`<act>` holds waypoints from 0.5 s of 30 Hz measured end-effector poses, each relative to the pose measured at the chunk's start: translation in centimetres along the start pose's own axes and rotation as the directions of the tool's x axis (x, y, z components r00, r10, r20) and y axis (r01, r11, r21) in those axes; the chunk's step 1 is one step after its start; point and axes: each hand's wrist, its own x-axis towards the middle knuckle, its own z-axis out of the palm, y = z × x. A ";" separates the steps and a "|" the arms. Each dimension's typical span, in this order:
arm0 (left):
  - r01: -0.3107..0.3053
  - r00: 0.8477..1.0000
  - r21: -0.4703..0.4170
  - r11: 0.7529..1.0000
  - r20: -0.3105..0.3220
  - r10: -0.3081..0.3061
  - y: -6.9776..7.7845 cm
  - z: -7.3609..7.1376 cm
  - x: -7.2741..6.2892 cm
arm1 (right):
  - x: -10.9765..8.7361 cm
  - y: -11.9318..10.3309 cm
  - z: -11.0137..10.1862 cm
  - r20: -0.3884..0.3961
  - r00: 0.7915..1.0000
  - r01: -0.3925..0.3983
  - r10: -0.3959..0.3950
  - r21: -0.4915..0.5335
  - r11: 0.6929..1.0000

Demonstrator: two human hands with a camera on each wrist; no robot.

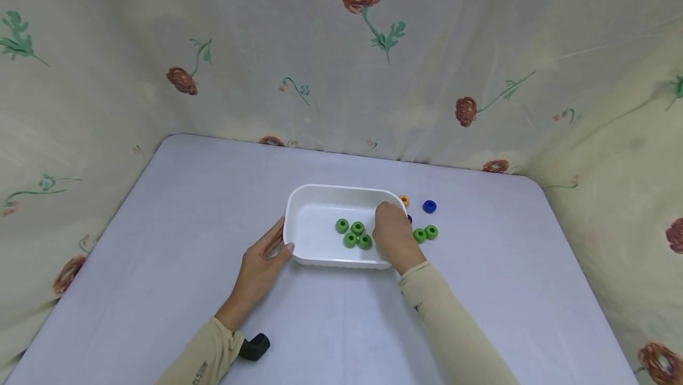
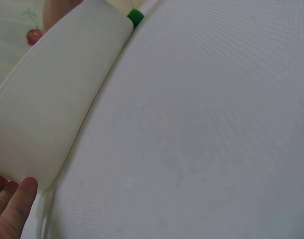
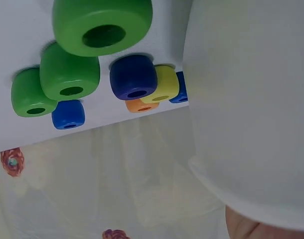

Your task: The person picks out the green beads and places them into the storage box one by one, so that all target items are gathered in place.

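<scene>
A white rectangular tray [image 1: 315, 210] with raised walls sits near the middle of the table. Several green beads [image 1: 342, 226] with holes lie grouped on its floor. At the tray's left end my left hand [image 1: 256, 269] holds it, thumb at the front corner and fingers along the outer wall. My right hand [image 1: 393, 234] reaches over the right end, fingers bent down inside the tray. Its fingertips are hidden, so I cannot tell whether they hold a bead. In the right wrist view, the tray's wall [image 3: 251, 99] covers most of that hand.
Right of the tray lie more green beads [image 1: 431, 232], a blue bead [image 1: 429, 206] and an orange bead [image 1: 404, 200]. The right wrist view also shows a yellow bead [image 3: 167, 82] behind a dark blue bead [image 3: 133, 77]. Flowered cloth [image 1: 320, 47] hangs around the white table [image 1: 213, 195].
</scene>
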 end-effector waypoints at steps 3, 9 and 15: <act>-0.001 1.000 -0.001 1.000 0.001 0.001 0.0 0.0 0.0 | 0.0 -0.1 0.0 0.005 1.000 0.001 -0.001 -0.016 1.000; 0.005 1.000 0.010 1.000 0.000 -0.005 0.0 0.0 0.0 | 0.0 -0.1 0.2 0.029 1.000 -0.002 0.003 -0.038 0.999; 0.002 1.000 0.032 0.999 0.002 -0.002 0.1 0.0 0.0 | -0.1 0.2 0.0 0.065 0.998 -0.023 0.016 0.096 0.995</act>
